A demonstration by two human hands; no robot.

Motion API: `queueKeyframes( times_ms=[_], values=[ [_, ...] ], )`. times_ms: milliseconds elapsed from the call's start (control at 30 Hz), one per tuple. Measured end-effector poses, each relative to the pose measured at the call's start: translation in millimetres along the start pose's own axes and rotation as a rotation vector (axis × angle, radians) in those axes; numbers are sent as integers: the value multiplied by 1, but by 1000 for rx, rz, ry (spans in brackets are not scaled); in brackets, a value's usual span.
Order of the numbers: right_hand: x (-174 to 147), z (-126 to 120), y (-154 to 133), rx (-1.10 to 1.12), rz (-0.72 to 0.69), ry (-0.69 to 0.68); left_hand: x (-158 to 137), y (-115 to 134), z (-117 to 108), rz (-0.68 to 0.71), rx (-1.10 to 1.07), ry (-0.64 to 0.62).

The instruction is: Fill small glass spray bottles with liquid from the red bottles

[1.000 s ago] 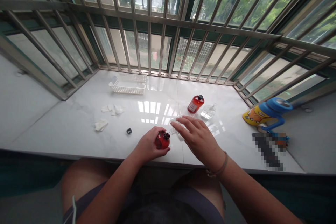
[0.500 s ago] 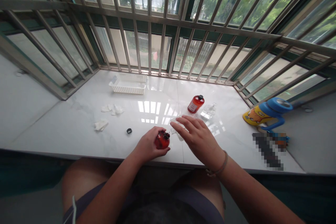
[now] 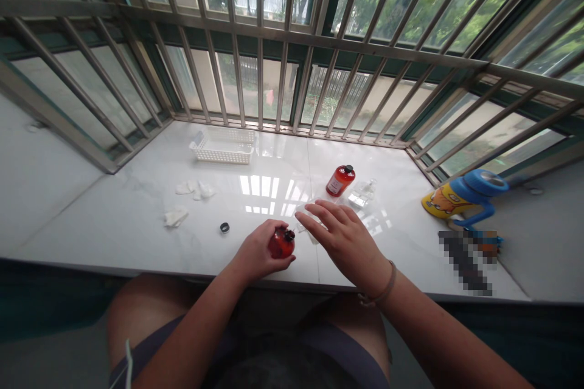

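Observation:
My left hand [image 3: 261,253] is wrapped round a red bottle [image 3: 281,245] with a dark neck, near the front edge of the white ledge. To its right, my right hand [image 3: 342,237] hovers with fingers stretched out and apart, holding nothing. Beneath those fingers lies something pale or clear [image 3: 313,235], partly hidden. A black ring-shaped cap [image 3: 224,228] rests on the ledge left of the held bottle. Beyond my right hand stand a second red bottle [image 3: 340,182] with a black cap and a pale label, and a small clear pump bottle [image 3: 362,194].
A white perforated basket [image 3: 222,155] sits at the back left of the ledge [image 3: 137,243]. Several crumpled white tissues [image 3: 176,216] lie on the left. A blue and yellow flask [image 3: 458,196] stands at the right, behind a blurred-out item [image 3: 468,261]. Metal window bars [image 3: 260,85] enclose the far side.

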State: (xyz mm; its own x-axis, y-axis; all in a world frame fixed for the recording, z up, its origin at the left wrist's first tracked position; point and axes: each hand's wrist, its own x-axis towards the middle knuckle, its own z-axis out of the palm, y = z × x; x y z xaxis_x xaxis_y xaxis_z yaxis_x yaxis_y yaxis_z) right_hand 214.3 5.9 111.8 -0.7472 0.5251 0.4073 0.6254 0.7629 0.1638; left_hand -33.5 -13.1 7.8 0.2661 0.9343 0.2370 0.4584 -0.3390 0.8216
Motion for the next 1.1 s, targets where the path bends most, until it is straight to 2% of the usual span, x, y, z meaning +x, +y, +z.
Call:
queueKeyframes(
  times_ms=[1100],
  values=[
    [5, -2, -1, -50, -67, -14, -1, -2, 1, -1, -12, 19]
  ],
)
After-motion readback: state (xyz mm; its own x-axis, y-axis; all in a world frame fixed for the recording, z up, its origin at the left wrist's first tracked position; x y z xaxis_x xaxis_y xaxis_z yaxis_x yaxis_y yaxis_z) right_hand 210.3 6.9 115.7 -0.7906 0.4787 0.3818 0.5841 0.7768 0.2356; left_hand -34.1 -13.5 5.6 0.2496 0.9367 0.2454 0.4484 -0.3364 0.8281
